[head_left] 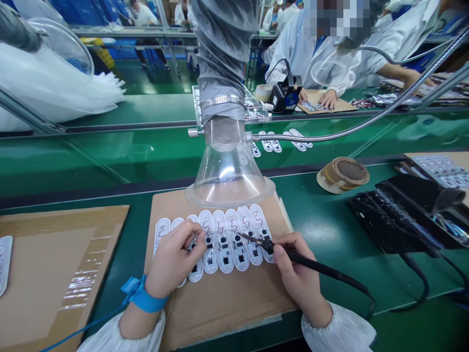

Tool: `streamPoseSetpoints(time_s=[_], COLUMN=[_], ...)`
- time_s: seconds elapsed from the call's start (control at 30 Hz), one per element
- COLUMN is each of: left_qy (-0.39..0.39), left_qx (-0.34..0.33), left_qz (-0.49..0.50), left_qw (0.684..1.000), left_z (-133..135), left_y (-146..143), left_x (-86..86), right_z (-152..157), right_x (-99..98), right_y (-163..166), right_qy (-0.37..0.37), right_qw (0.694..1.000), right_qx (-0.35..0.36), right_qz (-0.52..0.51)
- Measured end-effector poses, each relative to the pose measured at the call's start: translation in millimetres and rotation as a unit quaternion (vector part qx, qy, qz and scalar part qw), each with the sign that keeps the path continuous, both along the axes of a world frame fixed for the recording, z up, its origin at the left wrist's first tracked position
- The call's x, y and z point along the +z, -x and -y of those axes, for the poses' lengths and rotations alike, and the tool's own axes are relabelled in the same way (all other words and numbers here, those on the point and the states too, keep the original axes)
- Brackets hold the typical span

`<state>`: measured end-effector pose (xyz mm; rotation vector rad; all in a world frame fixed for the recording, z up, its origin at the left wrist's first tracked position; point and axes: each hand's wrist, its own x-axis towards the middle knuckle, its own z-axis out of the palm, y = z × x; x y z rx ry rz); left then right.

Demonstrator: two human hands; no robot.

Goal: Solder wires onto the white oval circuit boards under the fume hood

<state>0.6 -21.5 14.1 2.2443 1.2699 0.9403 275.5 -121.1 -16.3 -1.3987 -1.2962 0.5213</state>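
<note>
My right hand grips a black soldering iron, its tip pointing left over a row of white oval circuit boards. Pinched between the fingers of my left hand is a thin solder wire, which runs right toward the iron's tip. Whether wire and tip touch I cannot tell. Red wires and black parts show on the boards, which lie side by side on a cardboard sheet. My left hand covers some boards at the row's left end. A blue wrist strap is around my left wrist.
A clear fume hood hangs just beyond the boards. Right of it stand a tape roll and a black soldering stand. Another cardboard sheet lies left. More boards rest on the green belt; co-workers sit across it.
</note>
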Motion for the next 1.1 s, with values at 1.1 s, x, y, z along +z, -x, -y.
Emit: streamPoseSetpoints(time_s=[1.1], left_qy=[-0.027], left_qx=[-0.016], left_qz=[-0.023], left_qw=[0.999], left_z=[-1.4], left_y=[0.1], left_x=[1.2], right_z=[0.9], right_x=[-4.0], right_y=[-2.7], right_qy=[0.015], right_qw=[0.998], right_qx=[0.061], right_qz=[0.028])
